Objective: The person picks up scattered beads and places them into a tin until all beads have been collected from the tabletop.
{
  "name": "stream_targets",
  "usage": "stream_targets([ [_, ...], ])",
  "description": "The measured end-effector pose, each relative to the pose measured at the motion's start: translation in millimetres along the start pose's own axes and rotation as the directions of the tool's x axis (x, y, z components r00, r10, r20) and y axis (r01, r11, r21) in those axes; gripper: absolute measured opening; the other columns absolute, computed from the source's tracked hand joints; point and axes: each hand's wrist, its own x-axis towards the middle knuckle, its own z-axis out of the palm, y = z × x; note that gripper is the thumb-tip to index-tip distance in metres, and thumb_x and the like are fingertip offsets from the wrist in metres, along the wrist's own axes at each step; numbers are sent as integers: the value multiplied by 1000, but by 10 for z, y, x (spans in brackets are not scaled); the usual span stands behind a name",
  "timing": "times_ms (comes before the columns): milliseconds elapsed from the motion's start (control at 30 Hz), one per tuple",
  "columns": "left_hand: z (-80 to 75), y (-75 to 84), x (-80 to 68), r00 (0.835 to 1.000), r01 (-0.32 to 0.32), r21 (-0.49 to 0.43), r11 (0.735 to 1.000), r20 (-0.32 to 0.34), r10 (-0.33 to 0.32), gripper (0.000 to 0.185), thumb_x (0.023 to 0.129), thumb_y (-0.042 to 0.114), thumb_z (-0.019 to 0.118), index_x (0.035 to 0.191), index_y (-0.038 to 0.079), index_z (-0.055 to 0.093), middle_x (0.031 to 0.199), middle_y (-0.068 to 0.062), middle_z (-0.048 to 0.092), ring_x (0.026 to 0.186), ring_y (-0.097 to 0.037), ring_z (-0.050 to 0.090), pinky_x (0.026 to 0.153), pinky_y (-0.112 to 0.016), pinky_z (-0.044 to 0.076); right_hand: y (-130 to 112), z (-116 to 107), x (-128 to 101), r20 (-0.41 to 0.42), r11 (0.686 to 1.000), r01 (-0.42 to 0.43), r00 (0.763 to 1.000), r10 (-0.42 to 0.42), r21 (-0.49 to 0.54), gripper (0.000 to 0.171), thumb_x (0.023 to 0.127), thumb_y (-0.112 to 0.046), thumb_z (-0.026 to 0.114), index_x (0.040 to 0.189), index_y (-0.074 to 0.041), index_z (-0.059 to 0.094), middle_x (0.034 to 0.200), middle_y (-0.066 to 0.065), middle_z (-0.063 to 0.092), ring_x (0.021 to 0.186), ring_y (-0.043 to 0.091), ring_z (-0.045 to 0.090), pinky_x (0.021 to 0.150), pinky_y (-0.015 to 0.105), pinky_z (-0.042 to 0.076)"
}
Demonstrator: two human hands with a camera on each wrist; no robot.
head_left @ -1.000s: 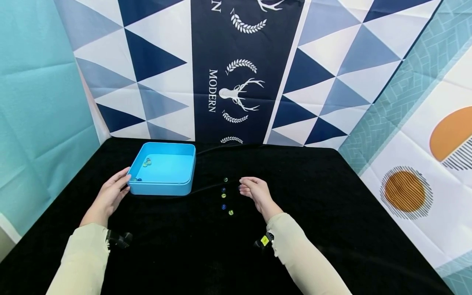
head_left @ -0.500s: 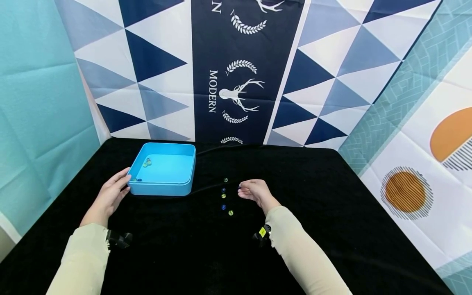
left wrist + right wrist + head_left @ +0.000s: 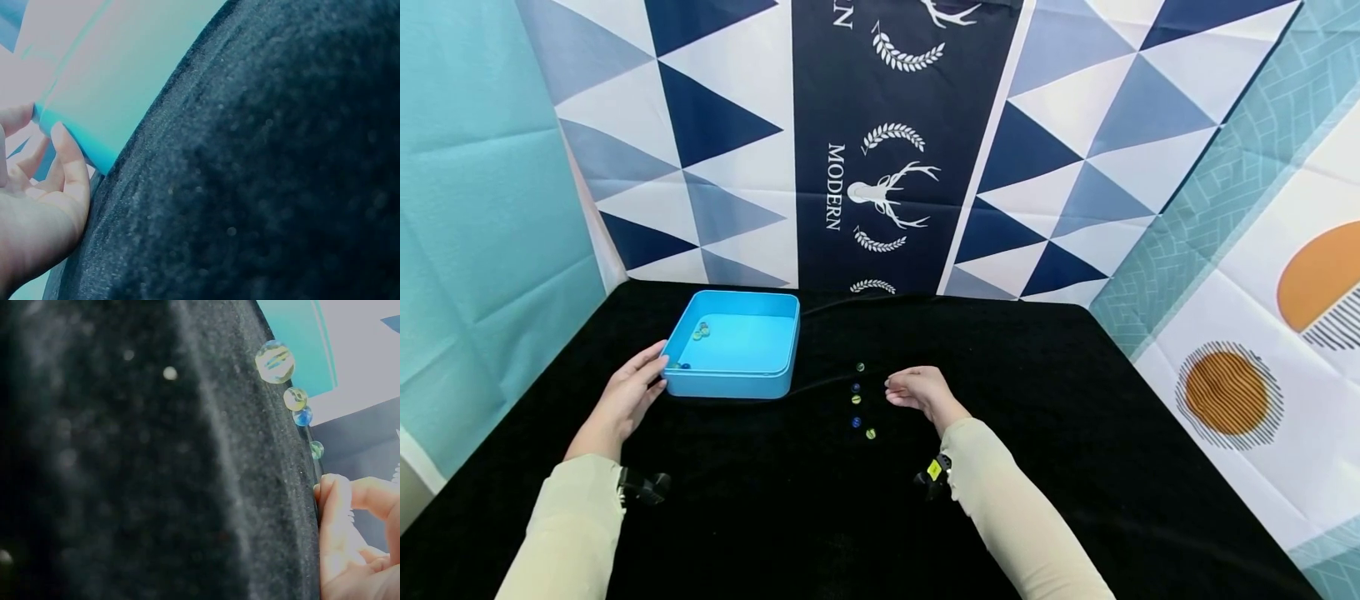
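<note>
- Since a second ago, only the right hand (image 3: 922,393) has shifted, slightly, its wrist swinging a touch to the left; the left hand (image 3: 625,396), the blue box (image 3: 730,386) and the loose marbles (image 3: 870,433) look to be where they were.
- From here I see the right fingertips drawn into a narrow pinch just above the black cloth (image 3: 760,508). They seem to hold a small marble (image 3: 887,383), nearly all hidden, so its colour is hard to tell.
- The left fingers and thumb grip the box at its near left corner.
- Five loose marbles, blue and yellowish green, lie in a ragged line between the box and the right hand; more marbles (image 3: 700,332) sit inside the box, along its left side.
- I'd judge the marbles to be glass: light, hard, slippery and quick to roll. Thumb and forefinger round the widest part should suit, without squeezing hard.
- The box looks stiff and light, best steadied by rim and wall.
- "MODERN" reads sideways on the dark panel (image 3: 958,83). The yellow tag (image 3: 934,470) at the right wrist is too small to read.
</note>
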Motion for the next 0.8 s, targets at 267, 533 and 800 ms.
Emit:
stream_targets([
  [267,9,-5,-3,1000,5,4,1000,-8,-5,69,91,39,58,148,17,25,154,-4,15,113,-9,38,76,-11,41,20,-3,-38,5,995,26,1000,-26,94,18,83,8,59,100,14,61,81,14,64,65,14,63,66,24,53],
  [533,17,-16,-4,1000,6,12,1000,-3,-6,71,90,41,59,148,17,26,154,-4,14,117,-11,36,76,-10,41,62,-20,-110,49,988,31,998,-39,148,22,86,6,58,106,14,58,86,15,65,69,14,63,67,24,53],
  [800,6,5,-11,1000,-4,3,1000,-8,4,70,90,40,59,148,17,26,154,-5,15,109,-6,40,75,-10,42,25,71,-218,66,985,51,996,-63,162,22,84,7,59,105,14,59,91,19,65,70,15,64,67,25,53],
])
